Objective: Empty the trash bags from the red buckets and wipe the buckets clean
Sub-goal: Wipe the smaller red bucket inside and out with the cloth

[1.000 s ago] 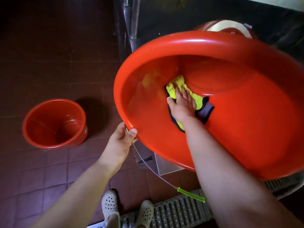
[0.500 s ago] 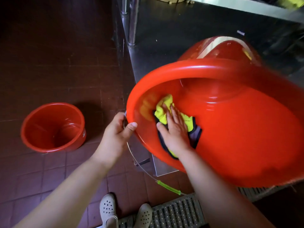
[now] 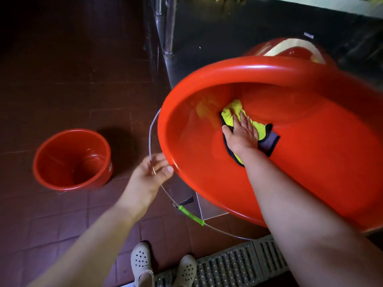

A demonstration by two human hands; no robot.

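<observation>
A large red bucket [image 3: 310,162] is tilted toward me, lifted off the floor, its opening facing the camera. My right hand [image 3: 241,134] lies flat inside it, fingers straight, pressing a yellow cloth [image 3: 230,109] with a dark edge against the inner wall. My left hand [image 3: 149,177] grips the bucket's lower-left rim, with the wire handle [image 3: 152,129] running through its fingers. The handle's green grip [image 3: 191,215] hangs below the bucket. A second, smaller red bucket [image 3: 72,160] stands upright and empty on the tiled floor at the left.
Behind the tilted bucket, another red bucket [image 3: 290,48] with something pale on top sits on a steel shelf [image 3: 207,42]. Steel table legs [image 3: 165,25] rise at the top middle. A metal floor grate [image 3: 228,264] runs along the bottom beside my white clogs [image 3: 142,259].
My right hand slid the cloth deeper into the bucket and rightward along the wall. My left hand shifted its hold at the rim, and the wire handle now passes through its fingers.
</observation>
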